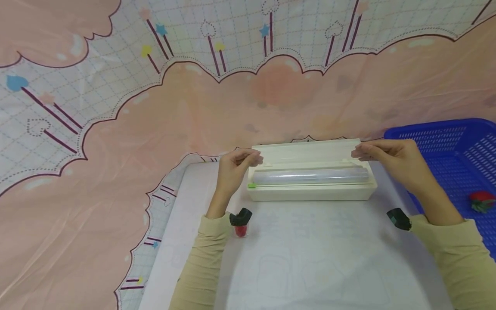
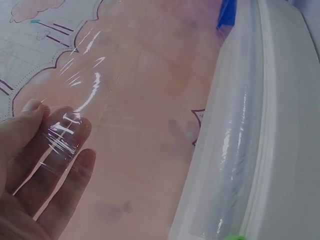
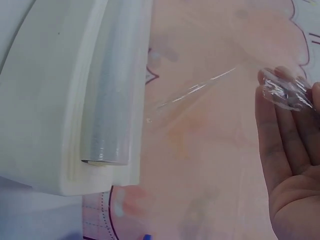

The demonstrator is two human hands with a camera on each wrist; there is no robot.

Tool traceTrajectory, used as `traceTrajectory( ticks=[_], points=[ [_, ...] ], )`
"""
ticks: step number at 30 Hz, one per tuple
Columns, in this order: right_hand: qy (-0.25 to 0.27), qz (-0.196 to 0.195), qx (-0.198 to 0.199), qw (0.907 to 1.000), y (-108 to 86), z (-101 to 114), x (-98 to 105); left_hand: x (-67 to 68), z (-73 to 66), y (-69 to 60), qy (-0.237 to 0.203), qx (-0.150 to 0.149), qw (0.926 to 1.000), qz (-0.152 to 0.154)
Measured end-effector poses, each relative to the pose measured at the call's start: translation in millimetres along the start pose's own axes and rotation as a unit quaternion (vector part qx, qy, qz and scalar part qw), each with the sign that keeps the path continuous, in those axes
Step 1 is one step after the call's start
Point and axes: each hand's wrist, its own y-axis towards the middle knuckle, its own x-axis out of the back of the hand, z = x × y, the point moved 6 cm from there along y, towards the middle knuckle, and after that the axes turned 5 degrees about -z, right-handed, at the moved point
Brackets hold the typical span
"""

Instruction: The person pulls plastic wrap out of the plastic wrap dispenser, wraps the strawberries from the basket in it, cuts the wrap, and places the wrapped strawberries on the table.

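A white cling film dispenser (image 1: 310, 193) stands with its lid raised, and a film roll (image 1: 310, 175) lies inside it. Clear cling film (image 2: 92, 92) stretches up from the roll, faint in the head view. At its left edge my left hand (image 1: 234, 170) pinches the film between thumb and index finger; the other fingers show through it. My right hand (image 1: 407, 165) pinches the opposite corner, where the film bunches (image 3: 287, 92) against the fingertips. Both hands are above the dispenser, one at each end. A green slider (image 1: 252, 185) sits at the dispenser's left front edge.
To the right is a blue plastic basket (image 1: 438, 148) with a red strawberry-like item (image 1: 482, 200) in it. Near my left wrist a small red item (image 1: 240, 231) rests on the white tabletop (image 1: 310, 267). A patterned pink cloth (image 1: 186, 116) hangs behind.
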Motion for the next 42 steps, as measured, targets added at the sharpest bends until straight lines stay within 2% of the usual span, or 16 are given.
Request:
traceTrajectory(
  ticks=[11, 21, 28, 34, 42],
  points=[
    [0.012, -0.019, 0.021, 0.9995, -3.8, 10.9, 3.1, 3.8, -14.7, -0.6, 0.005, -0.006, 1.0, -0.001],
    [0.009, -0.036, 0.069, 0.9969, -5.7, 27.9, 9.0, 7.3, -28.1, 0.7, 0.001, -0.041, 0.9991, -0.002],
    [-0.013, -0.06, 0.113, 0.9917, -7.0, 41.0, 13.4, 9.1, -36.5, 1.7, -0.004, -0.059, 0.9983, 0.0],
    [-0.018, -0.073, 0.12, 0.9899, -7.9, 47.3, 15.7, 11.2, -43.2, 1.8, -0.008, -0.078, 0.9969, -0.002],
    [-0.012, -0.091, 0.113, 0.9893, -10.4, 57.5, 18.1, 13.5, -54.6, 1.0, -0.016, -0.084, 0.9963, -0.012]
  ],
)
